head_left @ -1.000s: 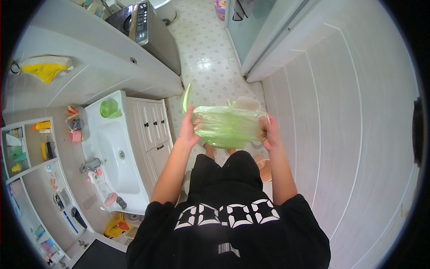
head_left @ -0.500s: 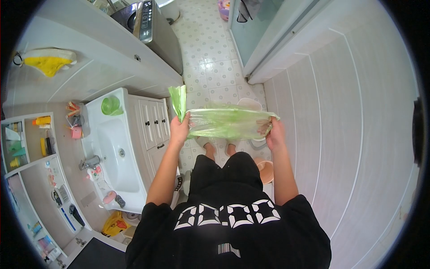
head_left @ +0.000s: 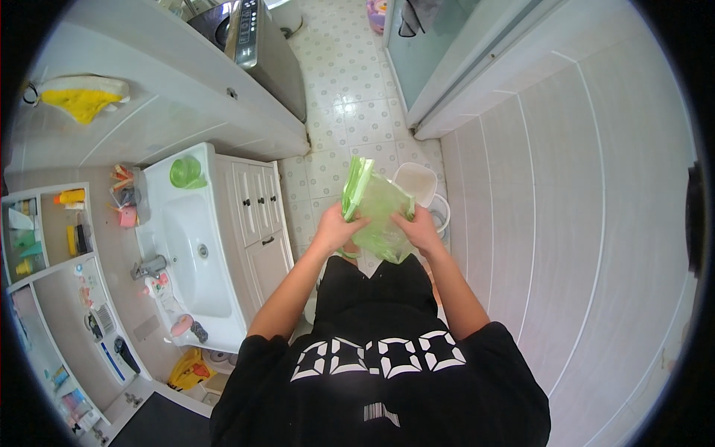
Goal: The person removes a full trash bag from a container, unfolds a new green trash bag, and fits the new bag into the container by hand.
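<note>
A thin, see-through green plastic bag (head_left: 383,223) hangs between my two hands, bunched and sagging in front of my shorts. My left hand (head_left: 339,225) is closed on its left side, where a folded, denser green strip (head_left: 357,182) sticks up beyond the fingers. On the other side my right hand (head_left: 418,227) pinches the bag's edge. Just past the bag, on the floor, stands a white open bin (head_left: 415,182). The bag covers part of the floor and my feet.
At left is a white washbasin (head_left: 197,253) on a cabinet (head_left: 257,208), with a green cup (head_left: 186,171) on its corner. A washing machine (head_left: 268,63) stands farther off at left. Beside the bin is a pale round rim (head_left: 445,216). A tiled wall (head_left: 536,201) runs along the right.
My hands have come together, the left moving right and the right moving left. The bag, stretched wide before, now hangs slack and bunched. More of the white bin shows.
</note>
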Available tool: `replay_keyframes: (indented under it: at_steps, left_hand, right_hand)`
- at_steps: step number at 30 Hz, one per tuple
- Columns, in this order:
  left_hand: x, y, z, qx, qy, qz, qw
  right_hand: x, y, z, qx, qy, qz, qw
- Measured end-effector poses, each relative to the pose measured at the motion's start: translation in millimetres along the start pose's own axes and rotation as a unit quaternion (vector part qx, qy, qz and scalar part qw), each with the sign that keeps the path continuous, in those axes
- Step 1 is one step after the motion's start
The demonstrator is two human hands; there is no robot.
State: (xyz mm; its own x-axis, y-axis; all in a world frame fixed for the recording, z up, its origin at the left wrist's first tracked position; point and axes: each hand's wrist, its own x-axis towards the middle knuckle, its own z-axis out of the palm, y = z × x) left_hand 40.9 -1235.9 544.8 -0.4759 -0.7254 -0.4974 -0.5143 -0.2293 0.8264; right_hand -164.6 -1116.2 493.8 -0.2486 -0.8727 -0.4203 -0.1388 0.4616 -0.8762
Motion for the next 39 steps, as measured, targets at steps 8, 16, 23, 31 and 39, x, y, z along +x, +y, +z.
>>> replay_keyframes:
  at_steps: [8,16,23,31,39]
  left_hand:
    - [19,-15,-1,-0.353,0.032,-0.184,0.917]
    - [20,-26,-26,-0.543,0.01,-0.171,0.822]
    - [18,2,-7,0.001,-0.101,-0.046,0.994]
    - [17,-10,28,-0.189,-0.032,-0.022,0.981]
    - [26,-27,-6,-0.151,0.005,-0.05,0.987]
  right_hand:
    - [-4,-33,13,0.451,0.123,0.201,0.861]
    - [-9,-23,-14,0.507,-0.056,0.117,0.852]
    - [6,0,-13,-0.084,0.042,0.035,0.995]
    - [-1,-28,24,0.244,0.023,0.094,0.965]
    - [7,-20,-13,-0.086,0.055,0.128,0.986]
